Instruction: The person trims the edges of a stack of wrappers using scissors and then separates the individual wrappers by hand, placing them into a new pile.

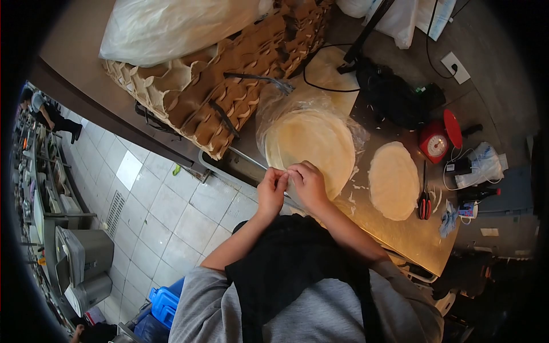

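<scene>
A stack of thin, pale round dough sheets (311, 143) lies in an opened clear plastic bag (357, 134) on the metal table. At the stack's near left edge, my left hand (273, 187) and my right hand (310, 184) almost meet, thumbs and fingertips pinched together. Between them they hold the edge of a thin dough sheet; my fingers partly hide it. To the right, a separate oval-looking dough sheet (394, 181) lies flat, with small torn scraps (351, 197) between it and the stack.
Red-handled scissors (424, 206), a red scale (436, 143) and a crumpled blue cloth (449, 220) are on the right. Cardboard egg trays (200, 86) stand at the upper left under a plastic bag (177, 28). Across the tiled floor (166, 194), another person (48, 114) is near shelves.
</scene>
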Motion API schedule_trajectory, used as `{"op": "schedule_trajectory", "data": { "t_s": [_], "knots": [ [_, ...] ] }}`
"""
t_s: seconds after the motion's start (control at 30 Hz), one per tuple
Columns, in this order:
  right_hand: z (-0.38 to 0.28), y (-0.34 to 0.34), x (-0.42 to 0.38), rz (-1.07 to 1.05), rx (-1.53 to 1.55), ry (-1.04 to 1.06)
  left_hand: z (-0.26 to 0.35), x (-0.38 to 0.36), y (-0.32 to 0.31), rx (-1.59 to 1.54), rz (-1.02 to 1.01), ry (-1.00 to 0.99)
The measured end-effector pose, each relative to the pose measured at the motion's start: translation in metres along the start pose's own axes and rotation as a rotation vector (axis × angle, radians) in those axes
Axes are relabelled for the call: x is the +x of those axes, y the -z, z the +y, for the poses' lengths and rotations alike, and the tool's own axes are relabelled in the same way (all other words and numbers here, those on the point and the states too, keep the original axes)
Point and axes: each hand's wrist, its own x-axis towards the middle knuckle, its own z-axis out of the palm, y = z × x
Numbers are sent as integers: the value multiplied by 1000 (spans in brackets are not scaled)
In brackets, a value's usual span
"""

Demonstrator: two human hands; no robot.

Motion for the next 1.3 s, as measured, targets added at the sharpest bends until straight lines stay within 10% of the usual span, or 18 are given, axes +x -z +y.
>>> {"op": "schedule_trajectory", "data": {
  "t_s": [1.3],
  "knots": [
    [-1, -3, 16, 67, 95, -80, 17, 24, -5, 63, 26, -67]
  ]
}}
